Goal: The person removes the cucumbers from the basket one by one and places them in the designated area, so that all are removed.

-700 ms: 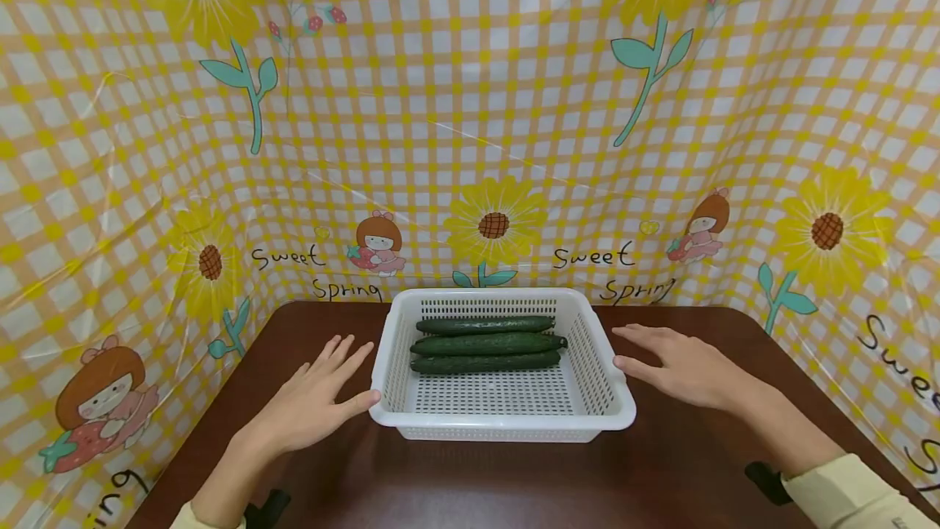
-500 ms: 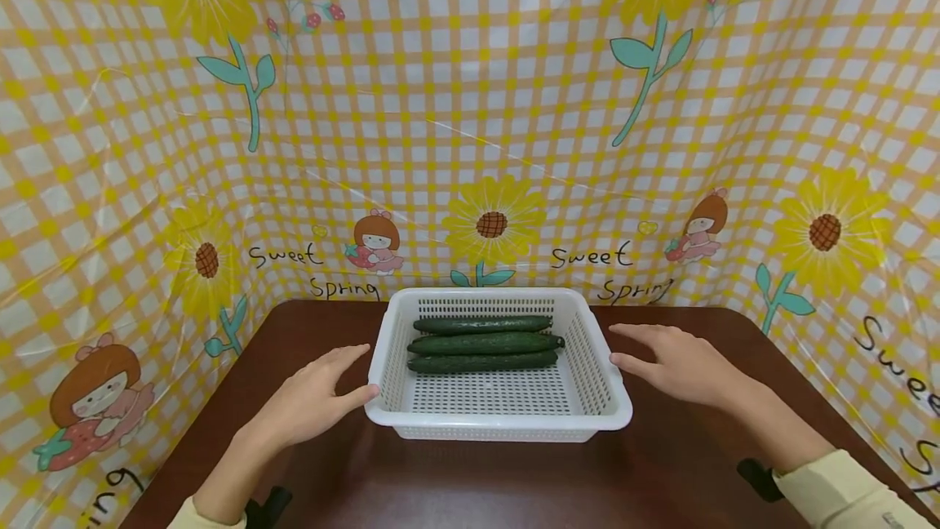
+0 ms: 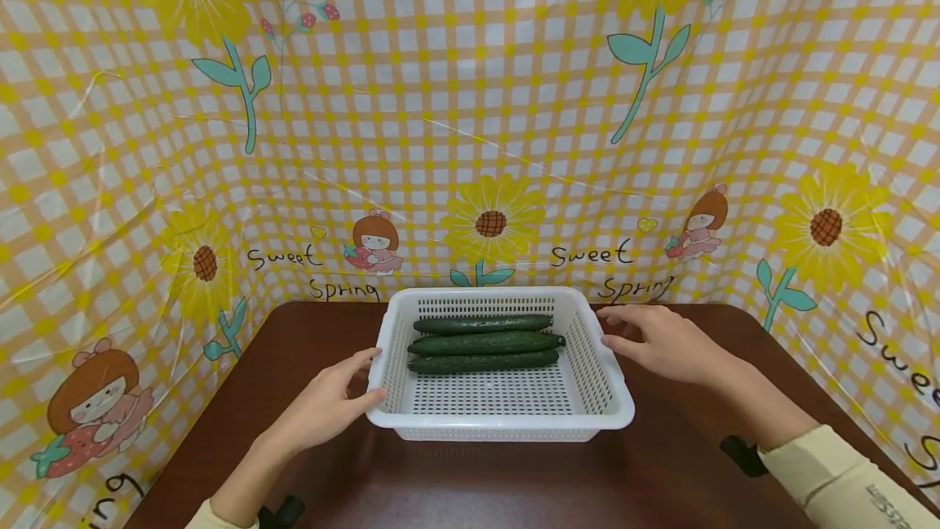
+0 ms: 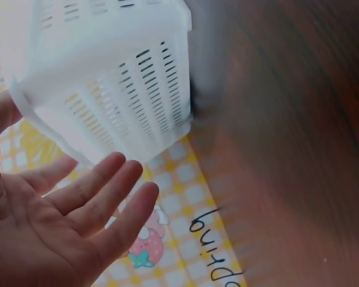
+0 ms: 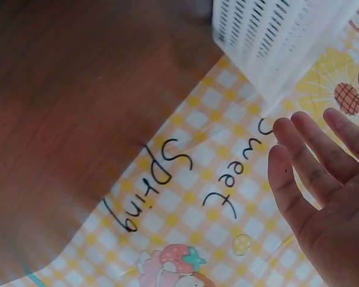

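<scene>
The left hand (image 3: 323, 402) has its fingers extended and loosely spread, palm turned toward the basket; its thumb and index fingertip reach the near side rim, the thumb tip lying over its edge. In the left wrist view the other fingers fan out beside the slotted side wall, and whether they touch it I cannot tell. The right hand (image 3: 671, 345) is likewise relaxed, its fingers slightly bent and spread, with thumb and index fingertip right at the opposite side rim; whether they touch it is unclear.

Directly between the two hands sits the white perforated plastic basket (image 3: 507, 421), upright. Inside it, three dark green cucumbers lie side by side, running from the left hand's side to the right's: the rear cucumber (image 3: 483, 324), the middle cucumber (image 3: 486, 343), which lies closest to the right hand's side, and the front cucumber (image 3: 481, 362). Bare slotted floor shows in the half nearest the person.

Behind the hands, pale cuffs (image 3: 822, 464) cover the forearms. Under everything spreads the dark brown table (image 3: 470, 484). Beyond the hands, and to either side, hangs a yellow checked cloth (image 3: 441, 145) printed with sunflowers, cartoon girls and "Sweet Spring".
</scene>
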### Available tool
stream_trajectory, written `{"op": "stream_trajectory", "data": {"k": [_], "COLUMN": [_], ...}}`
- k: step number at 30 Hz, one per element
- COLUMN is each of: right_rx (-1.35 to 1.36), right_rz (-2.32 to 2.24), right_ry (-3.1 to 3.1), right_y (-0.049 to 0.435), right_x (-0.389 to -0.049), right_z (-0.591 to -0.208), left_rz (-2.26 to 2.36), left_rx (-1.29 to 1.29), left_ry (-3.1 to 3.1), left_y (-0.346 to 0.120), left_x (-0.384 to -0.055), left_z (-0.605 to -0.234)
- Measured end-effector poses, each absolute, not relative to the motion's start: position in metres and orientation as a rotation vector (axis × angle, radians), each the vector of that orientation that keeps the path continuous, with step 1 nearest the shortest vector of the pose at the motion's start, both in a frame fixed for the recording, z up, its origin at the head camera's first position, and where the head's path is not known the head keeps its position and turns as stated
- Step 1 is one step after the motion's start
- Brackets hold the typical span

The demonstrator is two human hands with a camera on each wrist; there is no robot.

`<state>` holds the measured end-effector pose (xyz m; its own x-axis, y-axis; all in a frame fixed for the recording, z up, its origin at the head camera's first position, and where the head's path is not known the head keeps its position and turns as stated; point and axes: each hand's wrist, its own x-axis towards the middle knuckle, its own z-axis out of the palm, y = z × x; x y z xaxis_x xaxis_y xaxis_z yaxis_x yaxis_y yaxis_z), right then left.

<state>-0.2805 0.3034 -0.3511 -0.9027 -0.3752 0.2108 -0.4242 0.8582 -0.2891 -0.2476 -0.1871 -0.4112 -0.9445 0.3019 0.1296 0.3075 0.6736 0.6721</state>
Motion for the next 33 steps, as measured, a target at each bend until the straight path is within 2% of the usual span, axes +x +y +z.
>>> {"op": "stream_trajectory", "data": {"k": [6,14,33], "right_rx": [0.728,0.831,0.864], "right_rz": [0.594,0.615,0.913], "right_ry": [-2.879,-2.883,-3.048], "right_y": [0.289,0.267,0.234], "right_x": [-0.286,-0.298,-0.335], "right_z": [-0.339,-0.324,-0.301], "left_rz": [-1.385,-1.450,-1.733], "left_rx": [-0.608,-0.567,-0.602], "left_ry": [-2.844,-2.806,-2.735], "left_y": [-0.188,-0.184,-0.185], "left_x": [-0.251,-0.249,-0.244], "left_z": [-0.411,-0.415,-0.426]}}
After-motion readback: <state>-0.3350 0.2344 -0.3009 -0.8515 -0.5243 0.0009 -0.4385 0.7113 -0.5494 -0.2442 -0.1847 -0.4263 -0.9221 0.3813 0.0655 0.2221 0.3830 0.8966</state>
